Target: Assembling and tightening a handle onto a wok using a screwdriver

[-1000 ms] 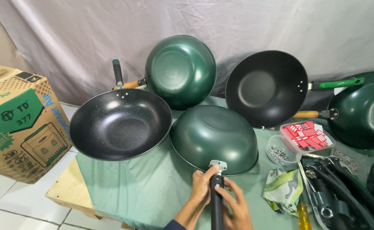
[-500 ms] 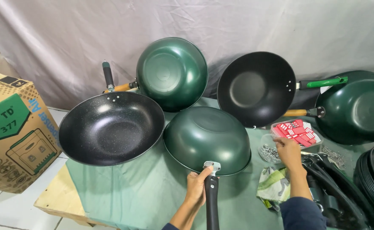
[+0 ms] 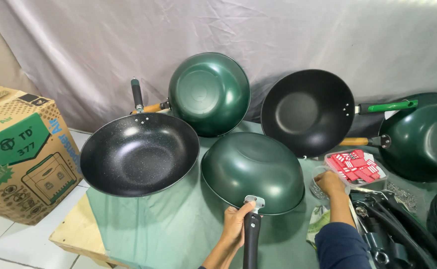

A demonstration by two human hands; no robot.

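A dark green wok (image 3: 252, 171) lies upside down on the green cloth (image 3: 168, 229) in front of me. My left hand (image 3: 237, 225) grips its black handle (image 3: 251, 243) just below the metal bracket. My right hand (image 3: 329, 183) reaches into a small clear container (image 3: 320, 188) to the right of the wok; its fingers are curled over the contents, and I cannot tell what they hold. A clear box of red and white pieces (image 3: 356, 166) sits just beyond that hand.
A black speckled wok (image 3: 139, 154) lies left. A green wok (image 3: 209, 93) and a black wok (image 3: 307, 112) lean on the grey backdrop; another green wok (image 3: 427, 137) stands right. A cardboard box (image 3: 22, 154) sits on the floor. Black handles (image 3: 397, 239) are piled at right.
My right hand let go of the wok handle and moved right to the small clear container. My left hand kept its grip. The camera view shifted slightly.
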